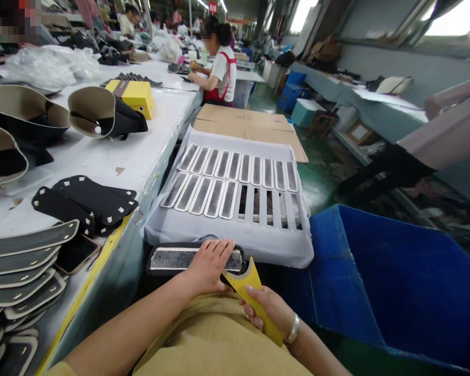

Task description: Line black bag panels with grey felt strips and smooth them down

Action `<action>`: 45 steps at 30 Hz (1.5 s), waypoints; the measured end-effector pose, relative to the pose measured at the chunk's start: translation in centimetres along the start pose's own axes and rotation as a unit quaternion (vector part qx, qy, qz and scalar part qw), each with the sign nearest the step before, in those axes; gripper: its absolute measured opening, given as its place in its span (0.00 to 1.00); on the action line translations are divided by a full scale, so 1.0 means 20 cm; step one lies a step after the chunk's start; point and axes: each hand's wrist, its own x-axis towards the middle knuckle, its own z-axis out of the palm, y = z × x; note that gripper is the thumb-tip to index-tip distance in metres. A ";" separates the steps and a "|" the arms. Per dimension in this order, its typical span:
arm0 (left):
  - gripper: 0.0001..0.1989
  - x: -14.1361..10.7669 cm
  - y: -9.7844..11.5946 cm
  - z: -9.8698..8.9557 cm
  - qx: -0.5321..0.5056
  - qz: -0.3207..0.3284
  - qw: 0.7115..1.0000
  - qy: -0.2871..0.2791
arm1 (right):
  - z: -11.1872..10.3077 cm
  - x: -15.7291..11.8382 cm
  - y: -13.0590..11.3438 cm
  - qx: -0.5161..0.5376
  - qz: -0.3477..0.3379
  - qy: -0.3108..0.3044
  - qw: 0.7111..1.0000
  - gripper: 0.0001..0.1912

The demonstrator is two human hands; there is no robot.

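Observation:
My left hand (211, 263) lies across the right part of a long black panel (172, 271) with a grey strip edged in white along its middle. Its fingers rest on top, holding the panel in front of my body; the thumb is mostly hidden. My right hand (268, 308) is closed around a flat yellow piece (250, 287) with a concave, pointed upper end. One tip of that yellow piece is close to my left fingers and the panel's right end; whether they touch, I cannot tell. Just beyond the panel, grey strips with white borders (209, 162) lie in two rows on a white cloth-covered frame (274, 243).
Left, a white table (102, 156) carries black pieces (90, 198), stacked grey panels (23, 256), curved black-and-beige pieces (97, 112) and a yellow box (135, 96). A blue bin (337, 250) stands right. Cardboard (243, 120) lies behind the frame. A co-worker (223, 65) sits beyond; another person stands right.

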 end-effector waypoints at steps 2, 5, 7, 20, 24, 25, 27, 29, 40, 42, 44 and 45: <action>0.48 0.03 0.01 0.01 0.004 -0.009 1.000 -0.009 | 0.00 0.00 -0.01 -0.005 -0.001 -0.001 1.000 0.23; 0.42 0.07 0.05 0.02 0.021 -0.035 0.999 -0.022 | 0.00 0.01 -0.03 -0.001 0.021 0.018 1.000 0.23; 0.38 0.10 0.07 0.03 0.034 -0.048 0.998 -0.029 | -0.02 0.01 -0.05 0.003 0.041 0.028 0.999 0.23; 0.23 0.15 0.12 0.06 0.065 -0.081 0.995 -0.008 | -0.13 0.08 -0.14 -0.059 0.072 -0.030 0.995 0.25; 0.30 0.11 0.11 0.07 0.051 -0.081 0.995 0.012 | -0.15 0.07 -0.19 -0.091 0.062 -0.048 0.993 0.26; 0.36 0.10 0.10 0.07 0.040 -0.069 0.997 0.017 | -0.16 0.04 -0.21 -0.101 0.069 -0.059 0.991 0.26; 0.47 0.07 0.07 0.07 0.022 -0.034 0.999 0.025 | -0.20 -0.02 -0.23 -0.100 0.059 -0.073 0.991 0.25; 0.49 0.05 0.04 0.07 0.018 -0.004 0.999 0.030 | -0.21 -0.08 -0.26 -0.037 -0.013 -0.043 0.998 0.21; 0.41 0.01 0.04 0.07 0.027 0.020 0.998 0.061 | 0.14 0.40 -0.49 0.197 -0.391 0.184 0.880 0.17; 0.40 0.01 0.04 0.07 0.022 0.015 0.998 0.058 | 0.16 0.45 -0.49 0.151 -0.389 0.177 0.891 0.19; 0.39 0.01 0.04 0.07 0.019 0.010 0.998 0.050 | 0.17 0.46 -0.48 0.112 -0.381 0.178 0.900 0.20; 0.39 0.01 0.05 0.07 0.019 0.009 0.999 0.048 | 0.17 0.46 -0.47 0.095 -0.378 0.187 0.902 0.21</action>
